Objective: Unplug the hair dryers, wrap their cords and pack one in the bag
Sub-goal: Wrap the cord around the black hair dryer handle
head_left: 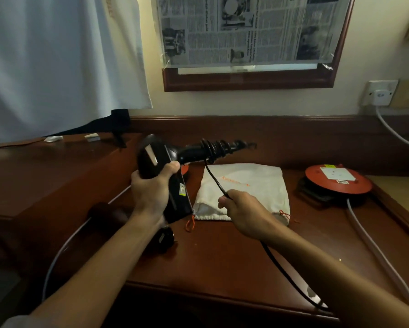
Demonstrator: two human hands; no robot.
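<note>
My left hand grips the body of a black hair dryer held above the wooden desk, its handle pointing right. Several turns of its black cord are wound round the handle. My right hand pinches the loose cord below the handle; the rest of the cord runs under my right forearm toward the desk's front edge. A white drawstring bag with orange strings lies flat on the desk behind my right hand. A second dark object lies on the desk beneath my left wrist, partly hidden.
A red cable reel with a socket plate sits at the right of the desk, a white cable running from it toward me. A wall socket holds a white plug. Another white cable curves off the desk's left side. White cloth hangs at upper left.
</note>
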